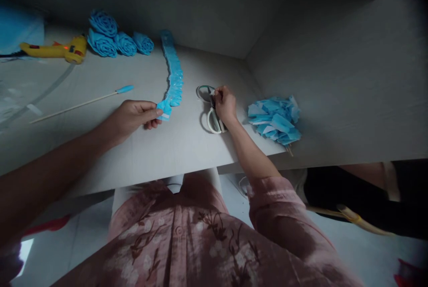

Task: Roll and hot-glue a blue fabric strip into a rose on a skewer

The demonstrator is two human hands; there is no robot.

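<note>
My left hand (138,115) pinches the near end of a pleated blue paper strip (174,77) between thumb and fingers; a small white patch shows on that end. The strip curves away from me across the table. My right hand (225,103) is closed at the fingertips, with a tiny whitish bit beside them that I cannot identify. Right by this hand, partly hidden under it, lies a pair of scissors (213,121) with white handles. A thin wooden stick (78,105) with a blue-wrapped tip lies beyond my left forearm.
Several rolled blue paper roses (103,43) sit at the back left, beside a yellow glue gun (75,50) with a lit orange light. A bunch of blue paper pieces (276,119) lies at the right by the side panel. The table's front edge (140,182) runs before my lap.
</note>
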